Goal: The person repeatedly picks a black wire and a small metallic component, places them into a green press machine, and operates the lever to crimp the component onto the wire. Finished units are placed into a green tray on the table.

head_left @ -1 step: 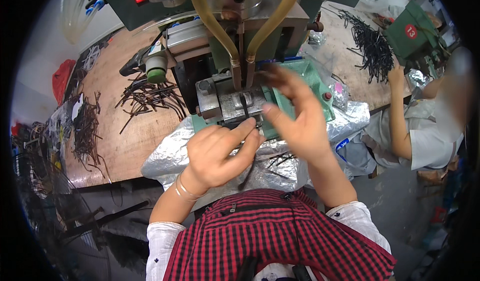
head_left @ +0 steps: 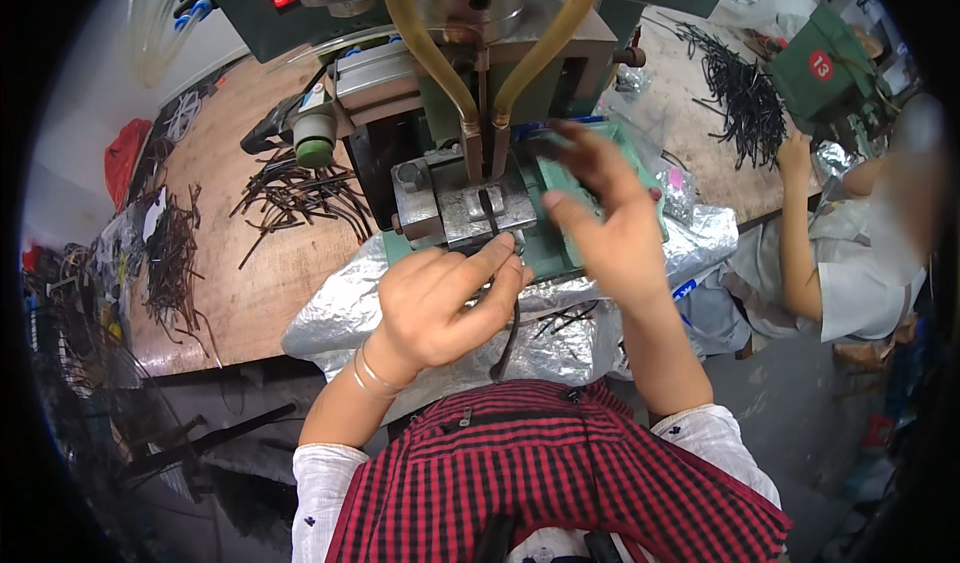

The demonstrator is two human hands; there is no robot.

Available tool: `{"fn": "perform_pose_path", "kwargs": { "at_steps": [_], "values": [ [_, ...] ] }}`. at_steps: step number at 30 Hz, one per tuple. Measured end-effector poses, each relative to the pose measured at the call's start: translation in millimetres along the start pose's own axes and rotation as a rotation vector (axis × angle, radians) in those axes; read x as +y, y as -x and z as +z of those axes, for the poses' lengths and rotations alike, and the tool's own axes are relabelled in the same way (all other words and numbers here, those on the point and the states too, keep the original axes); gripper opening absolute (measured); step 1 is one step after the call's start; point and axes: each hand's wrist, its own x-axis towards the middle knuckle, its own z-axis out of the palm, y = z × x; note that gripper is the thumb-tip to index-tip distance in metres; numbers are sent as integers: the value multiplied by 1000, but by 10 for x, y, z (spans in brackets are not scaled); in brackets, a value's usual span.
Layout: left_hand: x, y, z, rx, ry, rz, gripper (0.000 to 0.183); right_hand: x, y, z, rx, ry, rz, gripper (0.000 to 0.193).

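Note:
My left hand (head_left: 440,303) is closed, thumb and forefinger pinching a thin black cable (head_left: 507,348) at the front of a metal fixture block (head_left: 465,208). The cable's far end lies in the slot of the block; its tail hangs down from my fingers toward the apron. Two copper-tipped prongs (head_left: 473,153) with yellow tubes stand just above the block. To the right, my right hand (head_left: 615,218) is raised over a green tray (head_left: 640,178), thumb apart from the fingers. Its fingertips are blurred by motion, and nothing shows in its grip.
Black cables (head_left: 300,193) lie piled on the wooden table to the left. A green-capped knob (head_left: 313,151) juts out beside the fixture. Silver foil (head_left: 340,308) covers the front edge. At right, a co-worker's arm (head_left: 797,228) reaches toward another cable heap (head_left: 745,93) by a green machine.
My right hand has shifted slightly right, away from the fixture block. The cable's tail has swung a little to the right, while my left hand stays almost in place.

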Motion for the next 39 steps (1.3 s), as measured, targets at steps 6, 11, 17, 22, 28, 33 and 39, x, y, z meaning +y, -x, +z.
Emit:
{"fn": "perform_pose_path", "kwargs": {
  "at_steps": [6, 11, 17, 22, 28, 33, 39],
  "values": [
    [-91, 25, 112, 34, 6, 79, 22, 1067, -59, -628, 422, 164, 98, 44],
    [-88, 29, 115, 31, 0, 64, 22, 998, 354, -575, 184, 569, 200, 14],
    [101, 240, 91, 40, 164, -192, 30, 997, 322, -408, 142, 894, -32, 12],
    [-43, 758, -303, -11, -106, -217, 32, 995, 379, -339, 251, 824, -4, 6],
    [-1477, 1325, -1069, -303, -761, -745, 10, 890, 385, -470, 286, 501, 62, 14],
    [-2320, 2330, -1299, -724, -814, -1141, 10, 914, 390, -441, 258, 505, 156, 16],
    [-1912, 1829, -1364, -677, 310, -1866, 7, 1037, 663, -704, 403, 449, 151, 16]
  ]
}}
